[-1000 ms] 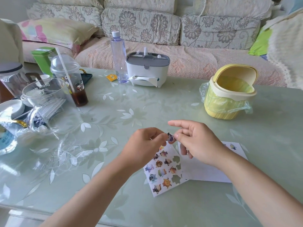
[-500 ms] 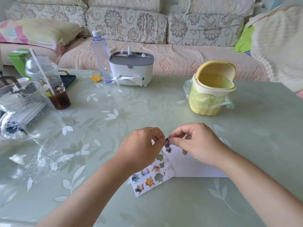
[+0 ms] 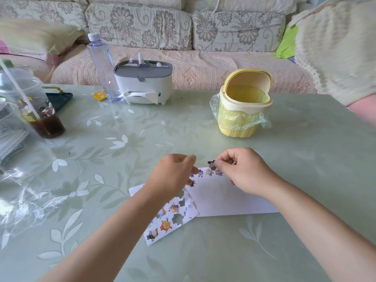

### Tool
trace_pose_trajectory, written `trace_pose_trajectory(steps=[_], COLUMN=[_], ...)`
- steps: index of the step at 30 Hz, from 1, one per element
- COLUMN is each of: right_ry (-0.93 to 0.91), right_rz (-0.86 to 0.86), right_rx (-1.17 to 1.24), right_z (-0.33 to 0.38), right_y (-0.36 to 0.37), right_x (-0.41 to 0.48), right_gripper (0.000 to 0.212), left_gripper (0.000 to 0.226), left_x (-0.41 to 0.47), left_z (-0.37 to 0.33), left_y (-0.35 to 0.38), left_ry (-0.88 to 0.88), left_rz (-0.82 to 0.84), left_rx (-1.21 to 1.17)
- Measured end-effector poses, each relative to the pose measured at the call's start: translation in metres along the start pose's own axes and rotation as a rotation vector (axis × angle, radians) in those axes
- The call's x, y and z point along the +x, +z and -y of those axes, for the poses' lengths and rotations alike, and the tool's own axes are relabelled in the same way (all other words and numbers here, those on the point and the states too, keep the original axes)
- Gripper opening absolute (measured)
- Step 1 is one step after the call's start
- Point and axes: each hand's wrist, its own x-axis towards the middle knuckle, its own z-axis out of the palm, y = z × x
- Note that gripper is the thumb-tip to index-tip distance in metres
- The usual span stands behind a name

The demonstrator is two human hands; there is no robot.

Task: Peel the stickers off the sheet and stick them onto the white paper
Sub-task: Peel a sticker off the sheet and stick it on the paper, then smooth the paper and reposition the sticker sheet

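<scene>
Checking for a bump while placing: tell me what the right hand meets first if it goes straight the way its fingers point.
The left hand: the right hand, pinching a sticker, points leftward at its fingers across a small gap, though depth is unclear.

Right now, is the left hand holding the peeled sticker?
No, the sticker is pinched between the right hand's fingertips above the white paper's far edge, with a visible gap to the left hand.

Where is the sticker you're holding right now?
In the head view, the sticker is pinched in the right hand, just over the far left corner of the white paper, beside the stuck stickers.
</scene>
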Motion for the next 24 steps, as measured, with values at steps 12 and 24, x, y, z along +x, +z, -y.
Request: trace_pose_trajectory(steps=[12,24], right_ry=[0.210,0.219], right_rz=[0.126,0.009], right_rx=[-0.068,-0.241], right_z=[-0.011,-0.018], right_y=[0.038,0.048], right_x=[0.000,0.002], right_gripper=[0.038,0.026], left_gripper=[0.052,0.052], left_x=[0.004,0.006], left_z=[0.044,0.049], left_y=[0.000,0.003], left_ry=[0.436,0.482], left_rz=[0.088,0.063], left_rx=[0.813,0.816])
